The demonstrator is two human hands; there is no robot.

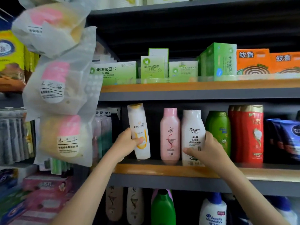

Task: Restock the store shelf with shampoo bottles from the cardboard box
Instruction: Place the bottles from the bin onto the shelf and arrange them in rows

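My left hand [128, 140] clamps the tilted Pantene bottle [140, 130], my right hand [204, 148] the Raclen bottle [192, 127], likely squaring both along the shelf [162, 170] front edge.

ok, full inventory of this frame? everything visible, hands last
Pantene bottle: 1, white and yellow, tilted, middle shelf left
pink bottle: 1, pink, upright, right of the Pantene
Raclen bottle: 1, white, right of the pink one
green bottle: 1, green, right of the Raclen
red bottles: at least 2, red, gold caps, middle shelf right
blue pouches: several, dark blue, far right
green boxes: several, green, upper shelf
orange mosquito-coil boxes: 2, orange, upper shelf right
hanging bags: 3, translucent, pink labels, left
Head & Shoulders bottle: 1, white, blue cap, below middle shelf
beige bottles: 2, beige, below middle shelf
green jug: 1, green, right of those
left hand: 1, grips Pantene bottle
right hand: 1, grips Raclen bottle
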